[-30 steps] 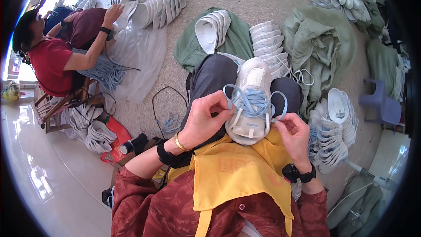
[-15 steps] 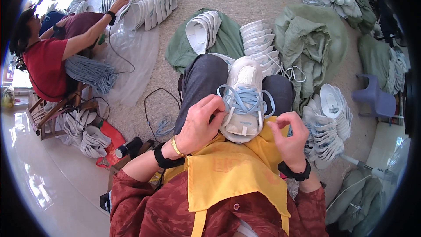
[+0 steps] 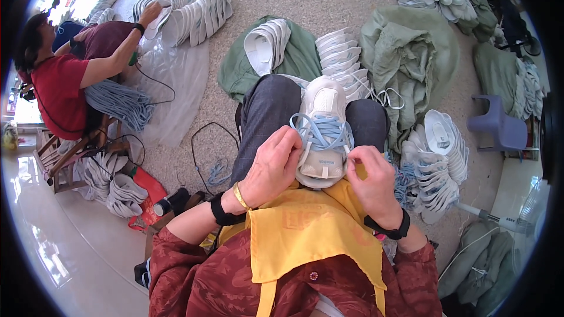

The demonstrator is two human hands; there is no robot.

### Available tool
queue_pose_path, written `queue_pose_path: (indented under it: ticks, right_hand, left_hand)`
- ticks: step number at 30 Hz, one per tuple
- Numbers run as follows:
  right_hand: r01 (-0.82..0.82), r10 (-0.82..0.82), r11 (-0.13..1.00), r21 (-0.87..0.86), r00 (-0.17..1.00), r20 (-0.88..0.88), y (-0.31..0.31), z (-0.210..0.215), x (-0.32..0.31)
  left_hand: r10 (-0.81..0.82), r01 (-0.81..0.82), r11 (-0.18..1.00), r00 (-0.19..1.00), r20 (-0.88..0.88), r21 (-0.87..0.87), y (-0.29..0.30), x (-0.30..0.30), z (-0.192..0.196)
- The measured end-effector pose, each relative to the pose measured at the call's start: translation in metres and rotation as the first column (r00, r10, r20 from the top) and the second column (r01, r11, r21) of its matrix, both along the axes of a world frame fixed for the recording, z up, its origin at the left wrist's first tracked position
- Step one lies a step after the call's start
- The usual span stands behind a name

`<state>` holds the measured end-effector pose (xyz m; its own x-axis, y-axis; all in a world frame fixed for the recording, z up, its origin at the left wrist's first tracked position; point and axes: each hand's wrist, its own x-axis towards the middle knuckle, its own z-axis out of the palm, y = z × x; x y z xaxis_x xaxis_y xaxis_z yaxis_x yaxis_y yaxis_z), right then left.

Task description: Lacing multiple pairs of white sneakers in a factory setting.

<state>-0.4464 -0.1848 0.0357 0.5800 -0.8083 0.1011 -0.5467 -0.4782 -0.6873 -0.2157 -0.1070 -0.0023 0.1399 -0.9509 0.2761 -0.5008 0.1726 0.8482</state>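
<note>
A white and grey sneaker rests between my knees, toe pointing away, its heel against my yellow apron. A light blue shoelace criss-crosses its upper, with a loop standing out at the left. My left hand is closed in a pinch on that lace at the shoe's left side. On the other side, my right hand has thumb and finger pinched close to the shoe's collar; whatever is between those fingertips is hidden.
Stacked white shoe uppers lie ahead, with more at the right beside a purple stool. A green cloth bundle sits at front right. At the left, a seated person in red handles uppers near a bundle of blue laces.
My right hand has moved left, in against the shoe. The lace loop on the right side has become smaller. The left hand stays nearly in place. The other person's hand has shifted slightly left.
</note>
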Motion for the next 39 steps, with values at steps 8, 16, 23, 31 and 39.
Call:
queue_pose_path:
  ticks: [8,16,23,31,39]
  right_hand:
    - [-0.304,0.21,0.915,-0.267,0.92,-0.331,-0.002,0.011,0.007]
    - [-0.398,0.398,0.917,-0.014,0.916,0.051,0.007,0.022,0.02]
    - [-0.249,0.24,0.961,0.119,0.967,0.08,0.003,0.007,0.035]
    - [-0.257,0.256,0.965,-0.049,0.966,-0.037,-0.003,-0.006,0.055]
    - [-0.241,0.243,0.955,-0.174,0.97,-0.009,0.0,-0.005,0.056]
  left_hand:
    - [-0.04,0.04,0.999,0.999,0.016,0.02,0.004,0.002,0.003]
    - [-0.081,0.083,0.992,0.996,-0.025,0.092,0.005,0.005,0.011]
    - [-0.063,0.06,0.993,0.998,0.026,0.1,0.005,0.003,0.009]
    - [-0.047,0.047,0.994,0.999,-0.005,0.101,0.008,0.005,0.006]
    - [-0.026,0.034,0.993,0.997,-0.069,0.114,0.007,0.002,0.008]
